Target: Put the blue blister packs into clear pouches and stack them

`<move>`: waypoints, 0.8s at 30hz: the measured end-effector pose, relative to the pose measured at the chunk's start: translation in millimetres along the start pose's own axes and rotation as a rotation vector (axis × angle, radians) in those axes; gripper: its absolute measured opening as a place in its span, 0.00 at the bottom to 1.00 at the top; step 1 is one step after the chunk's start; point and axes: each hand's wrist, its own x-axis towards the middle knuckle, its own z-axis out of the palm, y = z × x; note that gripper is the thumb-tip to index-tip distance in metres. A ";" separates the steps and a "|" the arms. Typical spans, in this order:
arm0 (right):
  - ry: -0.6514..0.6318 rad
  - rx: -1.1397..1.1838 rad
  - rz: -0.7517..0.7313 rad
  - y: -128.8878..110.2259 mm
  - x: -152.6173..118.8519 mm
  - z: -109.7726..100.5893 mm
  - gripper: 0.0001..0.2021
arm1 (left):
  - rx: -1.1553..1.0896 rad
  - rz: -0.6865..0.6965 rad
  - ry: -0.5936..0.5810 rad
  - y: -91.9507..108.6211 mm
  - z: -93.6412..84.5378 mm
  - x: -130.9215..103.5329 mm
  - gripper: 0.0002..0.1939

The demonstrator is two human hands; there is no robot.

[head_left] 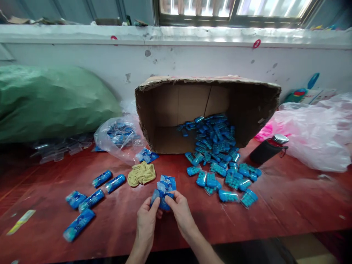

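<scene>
My left hand (148, 214) and my right hand (180, 212) meet near the table's front edge. Between their thumbs and fingers they pinch a blue printed plastic sleeve (164, 203). Whether anything is inside it I cannot tell. Just beyond lies a second blue printed sleeve (166, 182), flat on the table. To the left are several wrapped blue bottles (91, 200). On the right, several clear bottles with blue caps and blue pieces inside (229, 196) spill out from a cardboard box (139, 110) lying on its side.
A crumpled yellow cloth (141, 174) lies beyond my left hand. Behind it stands a clear bag of blue sleeves (119, 137). A dark flask (265, 150) and pinkish plastic bags (316, 132) are right of the box. A large green sack (55, 102) fills the back left of the red table (121, 227).
</scene>
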 end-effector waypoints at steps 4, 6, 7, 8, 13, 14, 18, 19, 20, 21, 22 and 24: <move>0.003 -0.105 0.000 1.0 1.5 1.4 0.09 | 0.033 -0.010 0.030 2.5 0.1 0.0 0.19; -0.010 -0.192 -0.014 3.7 2.0 1.7 0.09 | 0.022 -0.021 0.052 3.0 0.6 -0.2 0.18; -0.007 -0.230 -0.026 5.7 2.4 1.8 0.09 | 0.004 -0.024 0.068 2.5 1.1 -0.3 0.18; 0.003 -0.260 -0.040 8.1 2.8 1.9 0.10 | -0.019 -0.026 0.086 1.7 1.8 -0.4 0.17; 0.040 -0.296 -0.073 19.8 5.9 1.7 0.15 | -0.116 -0.027 0.161 -1.0 7.0 -1.2 0.16; 0.042 -0.297 -0.075 21.0 6.1 1.3 0.16 | -0.137 -0.038 0.150 0.5 7.6 -1.7 0.16; 0.062 -0.425 -0.121 15.6 3.3 -2.5 0.19 | -0.205 -0.211 -0.031 12.3 4.7 -5.7 0.19; 0.040 -0.499 -0.141 10.7 2.3 -4.4 0.19 | -0.207 -0.246 -0.077 15.1 2.7 -6.7 0.19; -0.006 -0.588 -0.169 3.9 1.8 -7.1 0.20 | -0.207 -0.265 -0.103 17.3 0.5 -7.6 0.18; -0.064 -0.700 -0.213 -4.7 2.4 -10.9 0.20 | -0.209 -0.268 -0.109 18.9 -1.7 -8.4 0.17; -0.125 -0.839 -0.264 -14.8 4.4 -16.0 0.19 | -0.215 -0.267 -0.095 19.8 -3.8 -8.9 0.16; -0.137 -1.220 -0.408 -37.0 13.8 -30.5 0.10 | -0.247 -0.280 -0.035 20.4 -7.1 -9.6 0.13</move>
